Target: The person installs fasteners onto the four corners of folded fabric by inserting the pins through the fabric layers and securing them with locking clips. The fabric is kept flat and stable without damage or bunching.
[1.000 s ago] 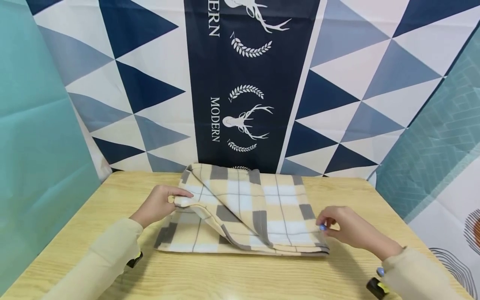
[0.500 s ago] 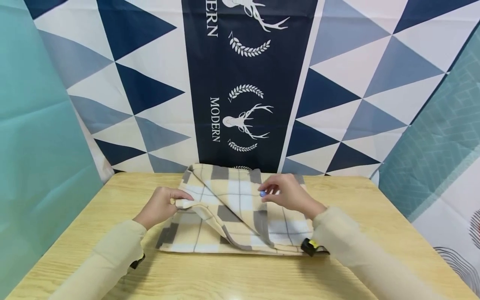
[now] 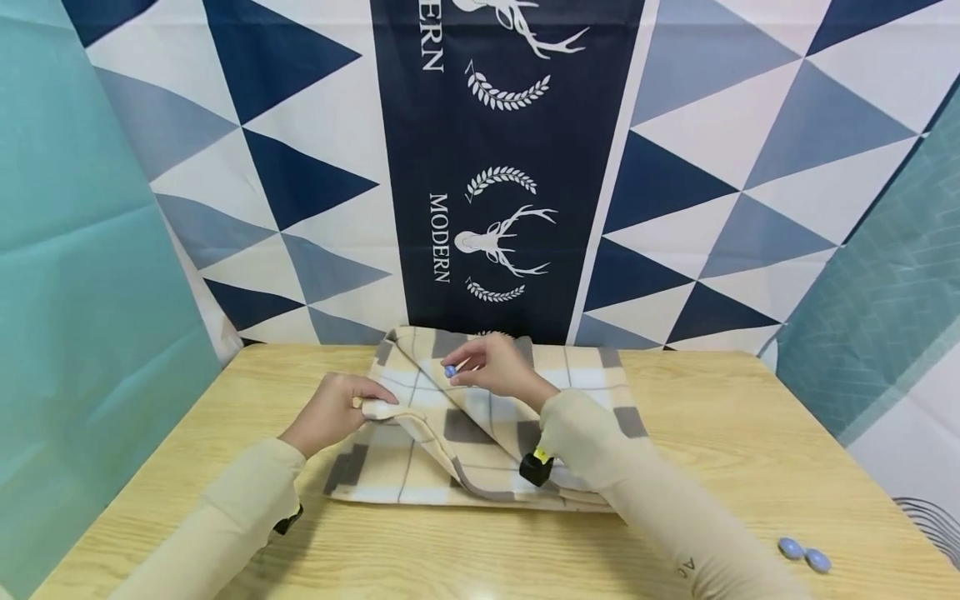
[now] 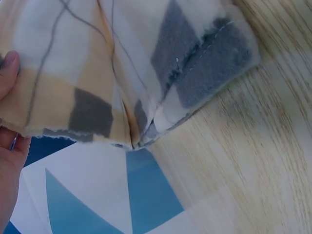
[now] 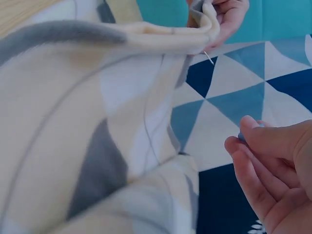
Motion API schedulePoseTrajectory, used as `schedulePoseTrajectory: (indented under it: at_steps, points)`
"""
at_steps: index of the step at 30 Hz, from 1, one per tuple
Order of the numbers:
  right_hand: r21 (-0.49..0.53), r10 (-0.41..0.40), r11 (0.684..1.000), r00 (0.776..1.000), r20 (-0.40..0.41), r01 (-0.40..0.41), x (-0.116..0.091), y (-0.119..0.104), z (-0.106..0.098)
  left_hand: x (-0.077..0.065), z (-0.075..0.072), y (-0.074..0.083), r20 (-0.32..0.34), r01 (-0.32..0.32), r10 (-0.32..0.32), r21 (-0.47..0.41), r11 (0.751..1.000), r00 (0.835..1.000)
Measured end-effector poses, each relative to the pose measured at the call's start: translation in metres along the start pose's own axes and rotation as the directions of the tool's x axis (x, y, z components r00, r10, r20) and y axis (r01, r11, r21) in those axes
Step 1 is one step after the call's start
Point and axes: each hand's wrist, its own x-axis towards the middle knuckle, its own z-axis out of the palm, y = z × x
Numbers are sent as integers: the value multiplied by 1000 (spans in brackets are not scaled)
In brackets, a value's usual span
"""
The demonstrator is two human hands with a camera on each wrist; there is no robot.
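Observation:
A plaid fleece blanket [image 3: 420,475] in cream, white and grey lies folded on the table. Its left corner is raised, and my left hand [image 3: 333,408] pinches that edge between thumb and fingers. In the right wrist view a thin metal pin [image 5: 209,58] sticks out of the fabric beside the left fingers. My right hand [image 3: 498,367] is above the blanket, to the right of the left hand and apart from it. Between its thumb and fingertips it pinches a small blue oval piece [image 3: 450,371], mostly covered by the fingers in the right wrist view.
Two similar blue oval pieces [image 3: 804,554] lie close together on the wooden table [image 3: 712,417], right of the right sleeve. A patterned cloth backdrop [image 3: 502,167] hangs behind the table. Teal sheeting [image 3: 97,292] stands along the left side.
My right hand has travelled left across the blanket from its right edge, carrying the small blue piece. The left hand keeps its hold on the raised corner, nearly still.

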Motion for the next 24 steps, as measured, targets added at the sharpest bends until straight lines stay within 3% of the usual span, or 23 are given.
schedulePoseTrajectory:
  at_steps: [5,10,24]
  points:
    - [103,86,991,996,16,-87,11,3,17,1,3,1,-14,-22,22,4,1000,1000]
    - [118,71,990,997,2,-71,20,-2,30,5,4,2,-31,-40,40,1,999,999]
    - [170,53,984,999,12,-54,28,-14,46,7,3,2,-5,-2,2,-23,1000,1000]
